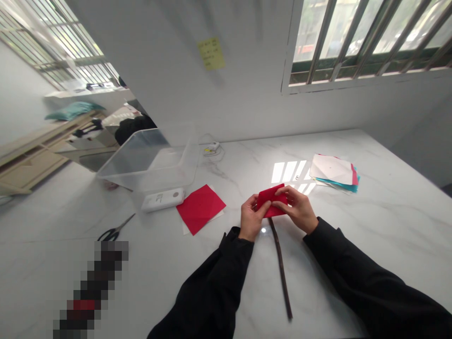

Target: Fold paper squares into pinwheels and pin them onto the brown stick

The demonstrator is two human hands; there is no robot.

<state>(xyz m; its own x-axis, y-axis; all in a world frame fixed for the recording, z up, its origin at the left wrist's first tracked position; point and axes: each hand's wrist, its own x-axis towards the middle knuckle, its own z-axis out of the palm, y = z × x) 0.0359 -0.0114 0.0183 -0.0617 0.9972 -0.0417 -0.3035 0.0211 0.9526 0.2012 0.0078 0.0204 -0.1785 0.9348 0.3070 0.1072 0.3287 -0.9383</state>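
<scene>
Between my two hands is a folded piece of red paper [270, 194], held a little above the table. My left hand [251, 219] pinches its left side, thumb on the near face. On the right side my right hand [299, 207] grips it with thumb and fingers closed. Both thumbs come close together at the paper's middle. A thin dark brown stick [281, 268] lies on the table below the paper, its far end near my left thumb. To the left rests a flat red square sheet [201, 208] over a white one.
A white power bank [163, 199] touches the red sheet's left side. Behind it stands a clear plastic bin [141, 176]. Black-handled scissors [113, 231] lie at left. A stack of coloured paper [334, 170] sits at back right on the marble-patterned table [374, 226].
</scene>
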